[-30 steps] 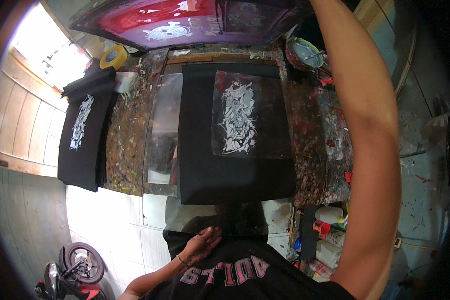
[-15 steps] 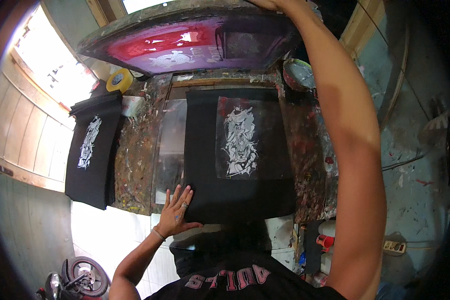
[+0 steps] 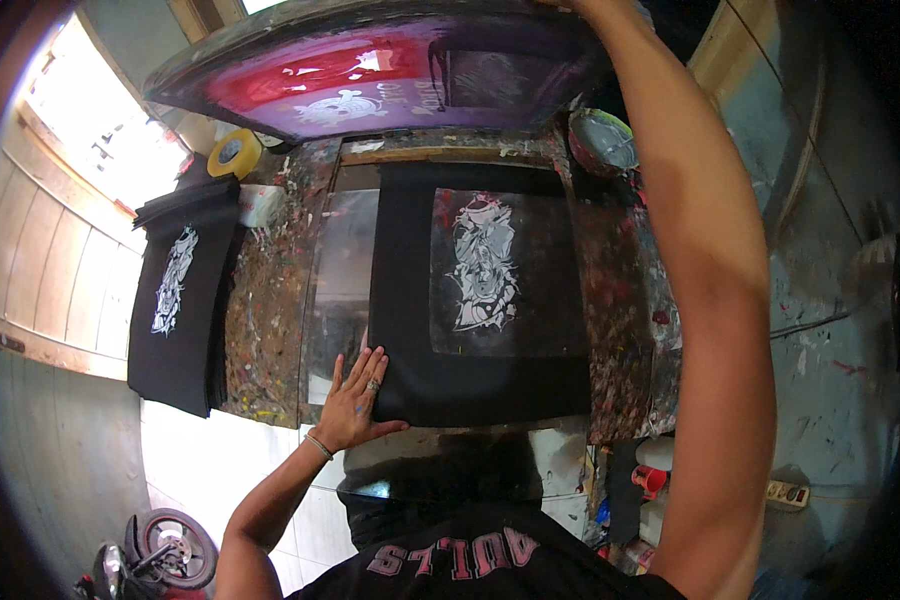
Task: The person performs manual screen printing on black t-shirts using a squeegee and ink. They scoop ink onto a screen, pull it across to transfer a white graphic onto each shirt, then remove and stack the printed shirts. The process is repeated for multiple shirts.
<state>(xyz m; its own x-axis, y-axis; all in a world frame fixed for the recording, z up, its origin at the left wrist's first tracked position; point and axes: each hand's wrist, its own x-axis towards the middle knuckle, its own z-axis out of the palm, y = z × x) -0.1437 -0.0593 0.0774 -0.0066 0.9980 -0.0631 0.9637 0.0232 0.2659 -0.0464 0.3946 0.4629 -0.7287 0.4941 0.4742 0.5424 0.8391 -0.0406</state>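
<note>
My left hand lies open, fingers spread, at the near-left corner of a black fabric piece. A clear rectangular film shows on the fabric, with a white and grey printed figure inside its outline. Whether the film lies over or under the cloth is hard to tell. Beyond it, a large screen-printing frame stands tilted up, its mesh smeared with red and purple ink. At the top of the picture my right hand grips the frame's upper edge, mostly cut off from view.
To the left hangs a stack of black fabric pieces, the top one printed. Yellow tape and a paint-smeared bucket flank the ink-stained board. A power strip and a motorbike wheel lie lower down.
My left hand and the black fabric have shifted slightly away from me, the fabric a little to the right too. The screen frame stays raised under my right hand.
</note>
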